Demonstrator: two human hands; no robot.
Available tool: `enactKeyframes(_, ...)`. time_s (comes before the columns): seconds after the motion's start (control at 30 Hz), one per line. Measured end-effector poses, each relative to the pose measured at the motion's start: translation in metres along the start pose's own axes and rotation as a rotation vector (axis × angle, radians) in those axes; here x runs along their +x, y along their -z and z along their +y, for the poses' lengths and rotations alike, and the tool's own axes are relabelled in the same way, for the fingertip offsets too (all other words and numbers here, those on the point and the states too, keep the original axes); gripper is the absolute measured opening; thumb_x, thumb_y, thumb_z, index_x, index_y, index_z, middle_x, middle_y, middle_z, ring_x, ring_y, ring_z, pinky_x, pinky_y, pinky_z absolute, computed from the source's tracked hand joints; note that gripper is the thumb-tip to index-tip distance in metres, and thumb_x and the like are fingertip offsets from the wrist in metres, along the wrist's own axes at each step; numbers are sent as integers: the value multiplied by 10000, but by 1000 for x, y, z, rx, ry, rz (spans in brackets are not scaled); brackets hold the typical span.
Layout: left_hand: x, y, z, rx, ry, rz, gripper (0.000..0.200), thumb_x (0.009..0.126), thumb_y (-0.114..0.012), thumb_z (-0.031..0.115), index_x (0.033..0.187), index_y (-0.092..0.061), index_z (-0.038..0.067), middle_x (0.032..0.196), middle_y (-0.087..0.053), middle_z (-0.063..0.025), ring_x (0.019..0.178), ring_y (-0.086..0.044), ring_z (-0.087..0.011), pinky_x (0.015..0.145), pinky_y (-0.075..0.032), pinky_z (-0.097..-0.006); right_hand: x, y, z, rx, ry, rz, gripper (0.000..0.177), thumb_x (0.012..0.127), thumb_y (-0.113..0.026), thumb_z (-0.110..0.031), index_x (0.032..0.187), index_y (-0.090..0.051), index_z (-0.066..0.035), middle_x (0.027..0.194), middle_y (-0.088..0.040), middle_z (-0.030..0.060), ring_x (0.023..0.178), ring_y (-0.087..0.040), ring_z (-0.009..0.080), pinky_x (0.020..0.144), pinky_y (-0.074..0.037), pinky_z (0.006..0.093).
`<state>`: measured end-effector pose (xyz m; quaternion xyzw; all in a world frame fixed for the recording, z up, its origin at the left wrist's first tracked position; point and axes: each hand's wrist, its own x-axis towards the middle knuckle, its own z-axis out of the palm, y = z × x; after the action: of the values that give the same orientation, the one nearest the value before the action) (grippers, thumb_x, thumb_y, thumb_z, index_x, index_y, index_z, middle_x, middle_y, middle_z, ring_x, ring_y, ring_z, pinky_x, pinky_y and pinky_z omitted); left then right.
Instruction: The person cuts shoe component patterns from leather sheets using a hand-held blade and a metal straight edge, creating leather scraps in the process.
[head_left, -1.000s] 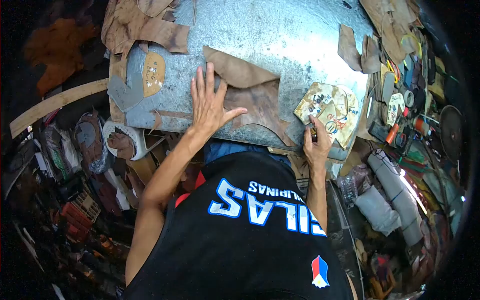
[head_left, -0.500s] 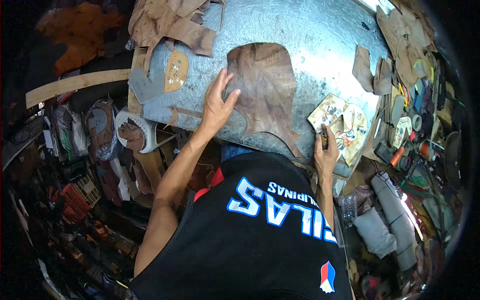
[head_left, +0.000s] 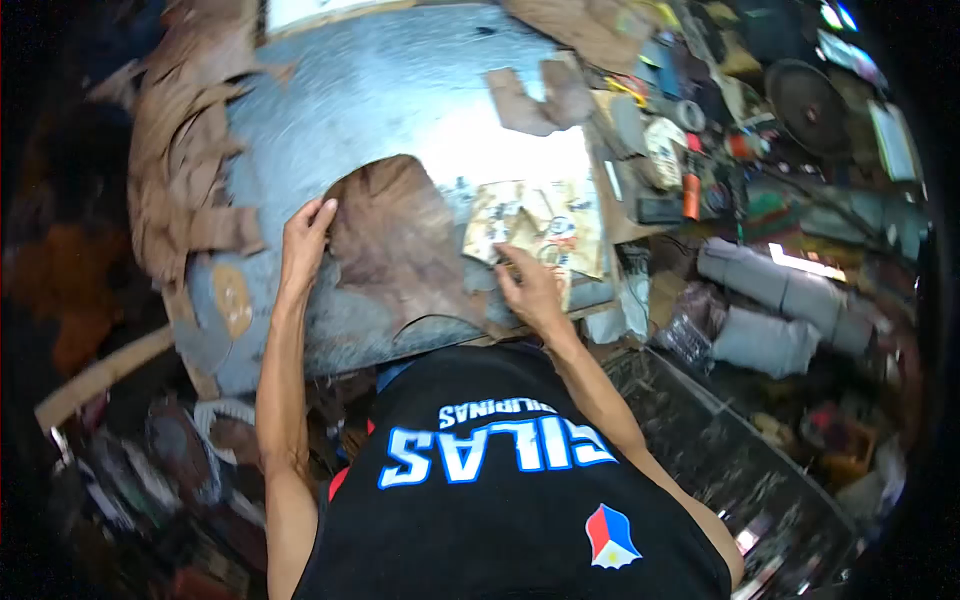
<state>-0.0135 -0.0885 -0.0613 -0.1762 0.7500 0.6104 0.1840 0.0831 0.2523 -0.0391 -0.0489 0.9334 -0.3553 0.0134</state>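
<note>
A brown piece of leather [head_left: 395, 240] lies on the metal-topped table [head_left: 300, 120], its left edge pinched between the thumb and fingers of my left hand [head_left: 305, 245]. My right hand [head_left: 532, 290] is over the lower part of a cream pattern piece [head_left: 485, 215] with handwritten marks. Its fingers are curled with the thumb close to them; something small and dark seems to be between them, too blurred to name. A tan pattern piece [head_left: 232, 300] and a grey one [head_left: 200, 340] lie near the table's left corner.
Leather scraps [head_left: 190, 180] pile up along the left edge. More cut leather [head_left: 540, 100] lies at the back right, beside tools and an orange-handled item [head_left: 691, 195]. Wrapped rolls [head_left: 780, 290] sit right of the table; a wooden strip [head_left: 105, 375] juts out at left.
My view has swung to the right. My left hand, fingers apart before, now pinches the leather's edge. My right hand, earlier around a small dark tool at the pattern's left edge, has shifted across the pattern.
</note>
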Motion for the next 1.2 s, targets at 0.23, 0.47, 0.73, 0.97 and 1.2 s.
enactKeyframes(0.23,57,-52,44,-260,-169,30,314,976,-574,271,1071,-657,-16,905,-654,-10,805,-571,-77,729,-470,-237,0,4,-7,116,13,46,310,842,-649,-95,1150,-628,-68,1070,-675,140,893,-684,299,758,-555,353)
enactKeyframes(0.47,140,-81,67,-239,-148,-7,298,961,-596,259,1062,-664,-13,895,-659,-13,770,-572,-83,702,-473,-242,14,11,17,249,-128,-95,360,862,-633,-202,1186,-624,-46,1074,-673,185,991,-654,323,854,-515,358)
enactKeyframes(0.73,101,-54,49,22,-6,-26,385,923,-646,295,1163,-633,-5,870,-660,-17,691,-601,-88,604,-472,-201,153,94,125,-118,-242,338,404,840,-652,-334,1038,-633,17,930,-645,294,866,-634,428,755,-485,442)
enactKeyframes(0.97,22,-54,28,-34,118,17,525,919,-652,228,1347,-490,-31,903,-656,-65,737,-653,-118,637,-533,-215,254,109,183,-325,-304,172,555,815,-664,-385,1219,-612,-7,1057,-656,288,1037,-620,435,875,-487,457)
enactKeyframes(1.2,8,-53,20,-171,80,69,375,940,-620,160,1247,-542,-41,895,-664,-85,756,-663,-133,654,-541,-233,259,95,188,88,-383,236,262,814,-716,-199,984,-658,-8,740,-672,98,540,-614,176,504,-490,324)
